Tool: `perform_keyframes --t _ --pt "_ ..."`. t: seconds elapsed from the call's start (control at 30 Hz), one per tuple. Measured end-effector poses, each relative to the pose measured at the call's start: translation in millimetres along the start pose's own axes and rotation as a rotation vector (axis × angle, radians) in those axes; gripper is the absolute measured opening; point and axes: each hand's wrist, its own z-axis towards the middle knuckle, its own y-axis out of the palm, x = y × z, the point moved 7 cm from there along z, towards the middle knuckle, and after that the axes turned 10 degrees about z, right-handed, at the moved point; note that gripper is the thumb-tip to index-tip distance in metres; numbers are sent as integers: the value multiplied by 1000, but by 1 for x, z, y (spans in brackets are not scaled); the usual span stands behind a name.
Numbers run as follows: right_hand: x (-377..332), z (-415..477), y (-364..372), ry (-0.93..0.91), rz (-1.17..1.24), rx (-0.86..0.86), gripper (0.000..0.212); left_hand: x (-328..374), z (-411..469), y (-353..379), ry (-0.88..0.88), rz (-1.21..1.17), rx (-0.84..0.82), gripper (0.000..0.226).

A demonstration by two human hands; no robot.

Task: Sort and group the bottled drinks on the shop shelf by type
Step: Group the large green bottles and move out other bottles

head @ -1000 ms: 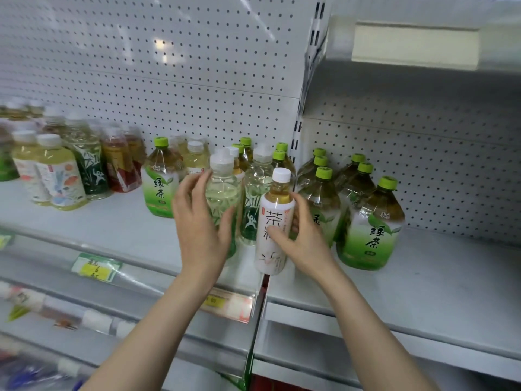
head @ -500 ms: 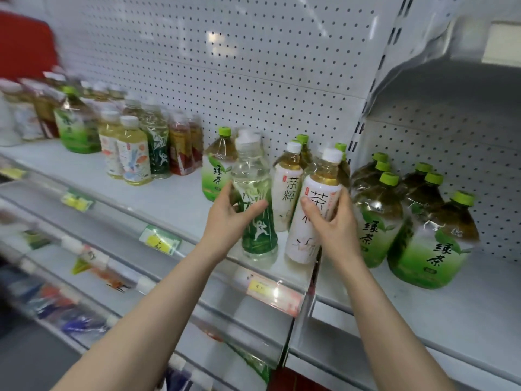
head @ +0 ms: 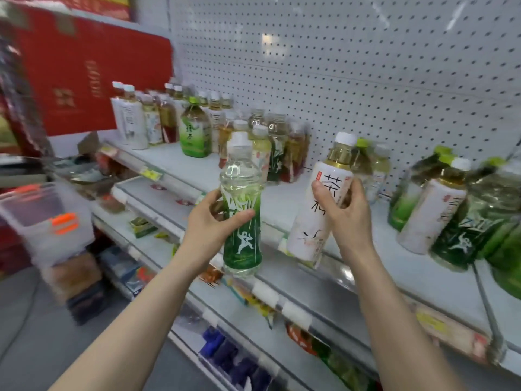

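My left hand [head: 210, 221] grips a clear bottle with a green label [head: 242, 206], held upright in the air in front of the shelf [head: 197, 170]. My right hand [head: 342, 211] grips a white-labelled tea bottle [head: 317, 221] with a white cap, tilted to the right, above the shelf's front edge. On the shelf to the left stand mixed bottles: white-labelled ones [head: 131, 119], a green-capped green tea bottle [head: 195, 129] and red and clear ones [head: 284, 148]. At the right stand another white-labelled bottle [head: 431, 210] and dark green bottles [head: 476, 221], blurred.
A white pegboard [head: 338, 66] backs the shelf. A red board [head: 90, 71] stands at the far left. Lower shelves [head: 253, 320] hold small packets and price tags. A clear plastic box [head: 42, 215] sits on stacked goods at the left, above the grey floor.
Both hands have lifted their bottles off the shelf and carried them leftward. My view has swung left, so the left group of bottles is nearer the centre.
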Motion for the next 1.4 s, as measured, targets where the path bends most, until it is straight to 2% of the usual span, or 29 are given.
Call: perform_keyframes --t 0.07,0.17,0.33,0.43,0.57,0.7,0.8,0.83,0.93,1.0,1.2,1.4 --pt "5 -1 43 7 22 -34 36 -12 7 -36 -14 11 31 59" --pt "8 4 102 14 40 -94 43 -31 22 -81 -42 20 70 78" --pt "15 25 179 -12 60 -163 35 -55 57 -132 -61 30 101 97" --pt "24 43 217 -21 66 -180 46 -68 86 -155 -48 30 128 102" --pt "43 71 261 -28 59 -181 53 -79 130 -179 -41 35 133 82" --pt "54 101 299 -41 58 -183 45 -92 178 -202 -31 37 137 82" --pt "62 124 326 -32 76 -199 40 -100 212 -218 -16 47 145 49" --pt "65 129 335 -29 76 -197 42 -102 221 -222 -15 44 145 45" --pt "70 142 356 -22 77 -179 54 -111 247 -237 -1 62 130 46" --pt "74 152 370 -17 68 -154 58 -118 268 -245 3 43 115 38" --pt "85 171 405 -15 -5 -27 59 -136 331 -267 31 28 -11 44" --pt "91 178 454 10 -70 81 48 -150 375 -308 64 22 -127 57"
